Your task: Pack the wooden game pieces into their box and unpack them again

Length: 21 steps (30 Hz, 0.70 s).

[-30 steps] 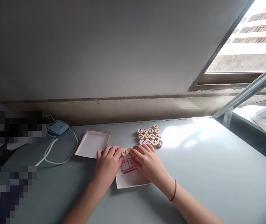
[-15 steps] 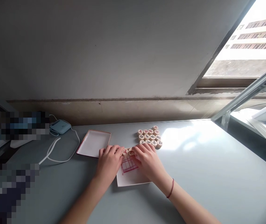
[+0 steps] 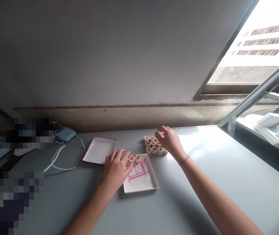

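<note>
Grey wall [image 3: 100,58], beige lower strip [image 3: 129,118], bright window [image 3: 252,62] right, sunlit grey desk [image 3: 239,176].

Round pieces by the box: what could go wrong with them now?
The right hand is over the grouped pieces, which sit close together, so its fingers might bump neighbouring ones out of line. The left hand is at the row of pieces along the far side of the box, so it could nudge that row crooked.
</note>
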Tool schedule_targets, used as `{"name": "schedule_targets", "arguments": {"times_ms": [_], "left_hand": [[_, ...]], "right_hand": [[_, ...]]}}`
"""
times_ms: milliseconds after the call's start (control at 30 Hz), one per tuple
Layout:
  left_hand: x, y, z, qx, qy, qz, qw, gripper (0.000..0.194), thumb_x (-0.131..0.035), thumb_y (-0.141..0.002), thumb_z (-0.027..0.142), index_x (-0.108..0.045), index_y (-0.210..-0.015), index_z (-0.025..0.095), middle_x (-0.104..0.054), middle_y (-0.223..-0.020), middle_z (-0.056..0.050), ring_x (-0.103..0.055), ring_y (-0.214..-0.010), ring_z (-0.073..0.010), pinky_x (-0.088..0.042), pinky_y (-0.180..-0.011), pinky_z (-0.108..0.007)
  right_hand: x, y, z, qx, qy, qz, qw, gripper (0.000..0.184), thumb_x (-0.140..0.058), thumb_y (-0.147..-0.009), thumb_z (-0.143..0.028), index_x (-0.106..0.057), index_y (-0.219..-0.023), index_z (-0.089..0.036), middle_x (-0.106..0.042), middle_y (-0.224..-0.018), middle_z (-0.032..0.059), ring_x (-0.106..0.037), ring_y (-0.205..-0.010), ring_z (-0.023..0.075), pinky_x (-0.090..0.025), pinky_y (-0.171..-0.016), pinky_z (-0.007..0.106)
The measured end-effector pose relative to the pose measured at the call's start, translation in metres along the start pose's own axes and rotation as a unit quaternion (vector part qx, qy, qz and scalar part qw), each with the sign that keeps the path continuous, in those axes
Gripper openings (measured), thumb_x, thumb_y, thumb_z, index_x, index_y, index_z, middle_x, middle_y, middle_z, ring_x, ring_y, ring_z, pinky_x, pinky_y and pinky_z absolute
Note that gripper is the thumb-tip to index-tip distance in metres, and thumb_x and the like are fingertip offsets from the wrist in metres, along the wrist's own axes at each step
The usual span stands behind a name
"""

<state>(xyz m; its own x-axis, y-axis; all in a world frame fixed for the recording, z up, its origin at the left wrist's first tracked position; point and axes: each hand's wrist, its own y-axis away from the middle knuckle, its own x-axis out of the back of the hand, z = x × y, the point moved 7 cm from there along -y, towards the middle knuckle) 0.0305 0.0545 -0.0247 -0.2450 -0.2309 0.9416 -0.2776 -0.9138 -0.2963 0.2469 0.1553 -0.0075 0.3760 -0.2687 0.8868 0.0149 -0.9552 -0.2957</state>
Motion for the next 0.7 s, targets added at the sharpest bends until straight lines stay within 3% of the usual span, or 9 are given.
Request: {"name": "schedule_targets", "arguments": {"times_ms": [67, 233, 400, 500, 600, 700], "left_hand": [[0.003, 0.001, 0.002, -0.004, 0.009, 0.019, 1.0, 0.03, -0.058, -0.085, 0.026, -0.061, -0.116, 0.024, -0.063, -0.116, -0.007, -0.058, -0.104, -0.0255, -0.046, -0.079, -0.038], [0.004, 0.002, 0.005, -0.009, 0.033, 0.037, 0.999, 0.027, -0.058, -0.084, 0.024, -0.063, -0.111, 0.023, -0.063, -0.115, -0.007, -0.059, -0.102, -0.025, -0.048, -0.08, -0.039], [0.004, 0.003, 0.004, -0.013, 0.046, 0.052, 0.998, 0.023, -0.059, -0.084, 0.023, -0.064, -0.106, 0.023, -0.064, -0.112, -0.006, -0.06, -0.1, -0.0252, -0.049, -0.081, -0.039], [0.008, 0.002, 0.004, -0.014, 0.062, 0.067, 0.996, 0.021, -0.057, -0.085, 0.022, -0.065, -0.105, 0.023, -0.065, -0.109, -0.006, -0.061, -0.099, -0.0248, -0.05, -0.082, -0.04], [0.014, -0.004, 0.007, -0.029, 0.099, 0.076, 0.992, 0.026, -0.055, -0.088, 0.021, -0.062, -0.113, 0.023, -0.065, -0.107, -0.006, -0.062, -0.098, -0.0237, -0.051, -0.085, -0.041], [0.018, -0.013, 0.018, -0.058, 0.155, 0.067, 0.984, 0.038, -0.055, -0.09, 0.026, -0.053, -0.127, 0.022, -0.064, -0.111, -0.007, -0.062, -0.101, -0.0235, -0.052, -0.089, -0.041]], "right_hand": [[-0.009, -0.025, 0.023, -0.071, 0.059, -0.073, 0.993, 0.028, -0.05, -0.087, -0.027, -0.064, -0.107, -0.015, -0.066, -0.107, 0.0127, -0.06, -0.097, 0.0246, -0.043, -0.077, 0.03], [-0.031, -0.051, 0.039, -0.103, 0.062, -0.175, 0.977, 0.021, -0.064, -0.071, -0.021, -0.072, -0.089, -0.016, -0.071, -0.08, 0.0097, -0.065, -0.076, 0.0237, -0.042, -0.059, 0.027], [-0.035, -0.057, 0.04, -0.112, 0.042, -0.181, 0.976, 0.013, -0.068, -0.063, -0.015, -0.073, -0.076, -0.014, -0.071, -0.077, 0.0113, -0.065, -0.076, 0.0251, -0.043, -0.058, 0.027], [-0.022, -0.054, 0.034, -0.109, 0.007, -0.157, 0.981, 0.011, -0.064, -0.072, -0.022, -0.072, -0.078, -0.016, -0.071, -0.081, 0.009, -0.066, -0.078, 0.0227, -0.046, -0.06, 0.027], [-0.001, -0.034, 0.01, -0.059, -0.166, -0.115, 0.978, 0.022, -0.061, -0.08, -0.035, -0.069, -0.089, -0.018, -0.072, -0.088, 0.0066, -0.067, -0.078, 0.0192, -0.05, -0.063, 0.025], [0.006, 0.007, -0.027, 0.014, -0.396, -0.165, 0.903, 0.032, -0.069, -0.075, -0.045, -0.068, -0.09, -0.017, -0.071, -0.088, 0.0084, -0.067, -0.08, 0.0212, -0.054, -0.067, 0.029]]}}
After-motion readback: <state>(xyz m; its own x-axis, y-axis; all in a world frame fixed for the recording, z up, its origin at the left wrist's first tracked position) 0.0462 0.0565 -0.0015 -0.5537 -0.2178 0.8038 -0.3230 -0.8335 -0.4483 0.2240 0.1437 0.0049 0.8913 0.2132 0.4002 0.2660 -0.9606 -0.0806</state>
